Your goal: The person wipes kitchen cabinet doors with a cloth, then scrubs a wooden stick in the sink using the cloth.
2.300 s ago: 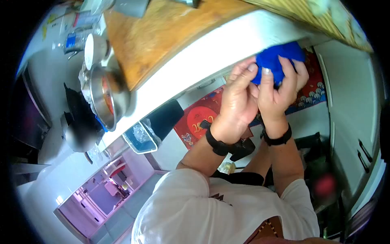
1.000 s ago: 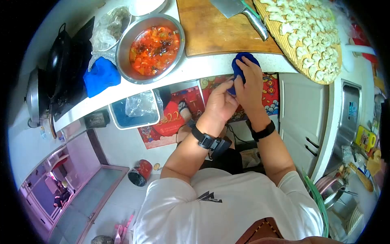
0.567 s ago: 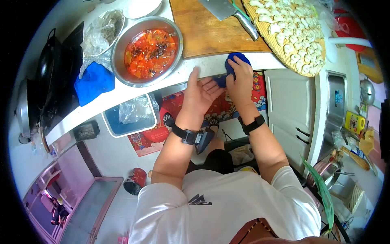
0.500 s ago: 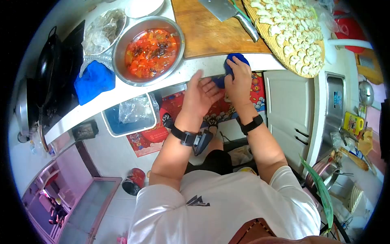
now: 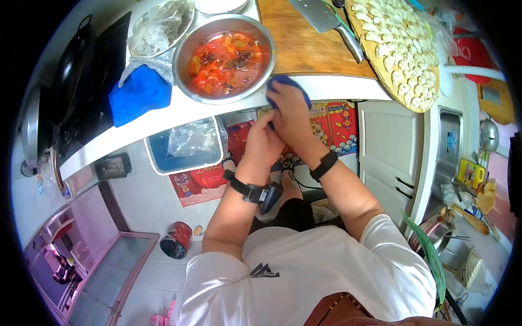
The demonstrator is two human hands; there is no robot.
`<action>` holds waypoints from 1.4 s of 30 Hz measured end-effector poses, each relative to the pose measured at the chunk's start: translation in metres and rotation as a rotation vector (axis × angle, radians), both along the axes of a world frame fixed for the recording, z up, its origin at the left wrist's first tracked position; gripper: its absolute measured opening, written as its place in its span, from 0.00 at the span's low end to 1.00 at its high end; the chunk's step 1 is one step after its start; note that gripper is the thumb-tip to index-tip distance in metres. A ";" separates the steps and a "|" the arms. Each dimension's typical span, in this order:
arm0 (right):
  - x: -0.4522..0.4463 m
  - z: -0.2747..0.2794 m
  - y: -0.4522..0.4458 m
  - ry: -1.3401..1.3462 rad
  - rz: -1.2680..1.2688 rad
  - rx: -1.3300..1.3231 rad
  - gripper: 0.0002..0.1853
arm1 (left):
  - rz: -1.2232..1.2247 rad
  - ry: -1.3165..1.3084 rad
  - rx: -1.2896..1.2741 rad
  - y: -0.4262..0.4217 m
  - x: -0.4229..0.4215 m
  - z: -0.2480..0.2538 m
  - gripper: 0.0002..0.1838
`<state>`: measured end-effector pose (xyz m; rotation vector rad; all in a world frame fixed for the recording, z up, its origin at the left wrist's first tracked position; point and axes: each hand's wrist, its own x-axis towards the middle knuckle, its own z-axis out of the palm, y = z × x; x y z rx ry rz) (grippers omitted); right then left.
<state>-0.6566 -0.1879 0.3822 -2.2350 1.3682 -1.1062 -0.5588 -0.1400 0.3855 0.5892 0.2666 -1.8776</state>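
My right hand (image 5: 292, 110) grips a dark blue cloth (image 5: 302, 93) on the front edge of the white counter, between the cutting board and the metal bowl. Just below the edge, my left hand (image 5: 264, 140) is cupped with its palm turned inward and thumb raised. It meets or overlaps my right hand, which hides part of its fingers; I see nothing held in it. The metal bowl (image 5: 266, 69), filled with red and orange chopped food in liquid, sits up and left of the cloth.
A cleaver (image 5: 348, 39) lies on the wooden cutting board (image 5: 304, 61). Beside it is a woven tray (image 5: 406, 102) of dumplings. Another blue cloth (image 5: 140, 98) hangs over the counter's left edge, near a black stove (image 5: 103, 81). Below stands a bin (image 5: 157, 155) with a plastic bag.
My right hand has slid the blue cloth leftward along the counter edge, toward the bowl. My left hand, earlier apart with fingers spread, has come up against my right. The view has shifted slightly.
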 end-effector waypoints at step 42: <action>0.220 0.013 0.039 0.085 0.320 0.052 0.24 | 0.323 -0.077 0.025 0.059 0.193 0.003 0.15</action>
